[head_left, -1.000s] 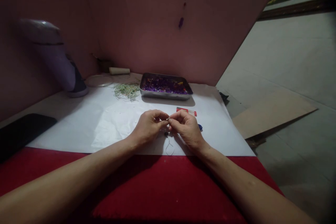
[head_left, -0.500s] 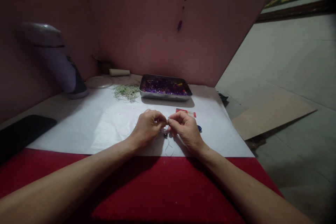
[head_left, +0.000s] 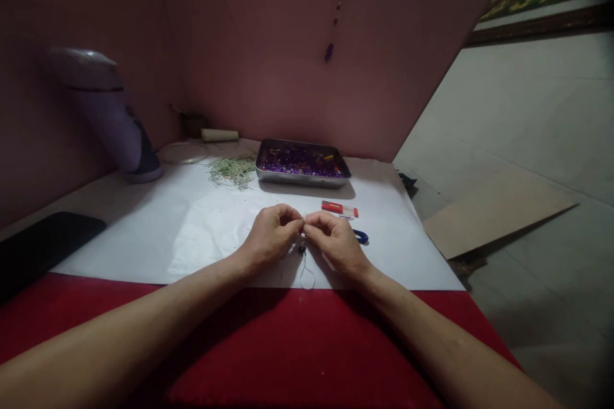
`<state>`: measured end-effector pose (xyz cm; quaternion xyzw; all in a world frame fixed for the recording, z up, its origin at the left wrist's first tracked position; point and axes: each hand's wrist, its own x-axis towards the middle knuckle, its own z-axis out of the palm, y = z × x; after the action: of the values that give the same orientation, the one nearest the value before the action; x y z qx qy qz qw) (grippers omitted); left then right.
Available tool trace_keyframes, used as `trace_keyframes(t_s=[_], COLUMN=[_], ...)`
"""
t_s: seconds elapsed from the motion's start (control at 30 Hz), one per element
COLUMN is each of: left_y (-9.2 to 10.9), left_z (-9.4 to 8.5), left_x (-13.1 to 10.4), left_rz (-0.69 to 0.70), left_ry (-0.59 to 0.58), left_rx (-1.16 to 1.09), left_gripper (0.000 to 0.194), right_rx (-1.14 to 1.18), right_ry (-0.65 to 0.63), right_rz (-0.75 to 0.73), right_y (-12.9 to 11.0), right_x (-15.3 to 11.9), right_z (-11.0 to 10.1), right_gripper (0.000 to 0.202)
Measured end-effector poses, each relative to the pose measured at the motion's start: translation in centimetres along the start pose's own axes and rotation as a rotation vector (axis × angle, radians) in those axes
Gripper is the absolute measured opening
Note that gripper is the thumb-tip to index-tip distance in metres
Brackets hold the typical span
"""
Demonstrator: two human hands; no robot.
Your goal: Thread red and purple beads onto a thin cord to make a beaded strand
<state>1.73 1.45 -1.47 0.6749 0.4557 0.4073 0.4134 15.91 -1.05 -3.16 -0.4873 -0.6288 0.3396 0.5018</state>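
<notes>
Over the white sheet, my left hand (head_left: 272,233) and my right hand (head_left: 336,239) meet at the fingertips, both pinched on a thin beaded string. A tiny red bit shows between the fingers. Below them hangs a dark bead (head_left: 302,247), and under it the pale string (head_left: 307,277) ends in a loop near the sheet's front edge. A red case (head_left: 332,207) with a clear end lies just beyond my right hand. The blue handle (head_left: 361,236) of some tool sticks out beside that hand.
A metal tray (head_left: 302,180) of purple beads stands at the back, with tangled green threads (head_left: 233,171) to its left. A purple bottle (head_left: 108,112) and a black object (head_left: 52,239) are at the left. A beaded strand (head_left: 329,51) hangs above the tray.
My fingertips have drawn closer together on the string, with my right hand slightly lower and further left. The loop below has opened rounder, and more of the red case and blue handle shows.
</notes>
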Motion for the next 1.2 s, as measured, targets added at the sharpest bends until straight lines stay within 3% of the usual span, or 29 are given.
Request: trace_keyframes(t_s=[0.23, 0.67, 0.87, 1.2], left_y=[-0.37, -0.87, -0.32, 0.10], left_z=[0.04, 0.19, 0.00, 0.02], left_x=[0.08, 0.05, 0.00, -0.03], left_rz=[0.022, 0.021, 0.075, 0.039], left_ry=[0.049, 0.017, 0.016, 0.019], left_rx=[-0.015, -0.103, -0.046, 0.040], left_gripper=[0.006, 0.009, 0.013, 0.010], right_rx=[0.029, 0.068, 0.043, 0.036], right_ry=[0.004, 0.002, -0.012, -0.013], right_rz=[0.026, 0.068, 0.061, 0.074], right_y=[-0.07, -0.04, -0.10, -0.29], right_x=[-0.06, -0.03, -0.06, -0.11], right_z=[-0.05, -0.02, -0.11, -0.16], right_gripper=[0.008, 0.010, 0.012, 0.012])
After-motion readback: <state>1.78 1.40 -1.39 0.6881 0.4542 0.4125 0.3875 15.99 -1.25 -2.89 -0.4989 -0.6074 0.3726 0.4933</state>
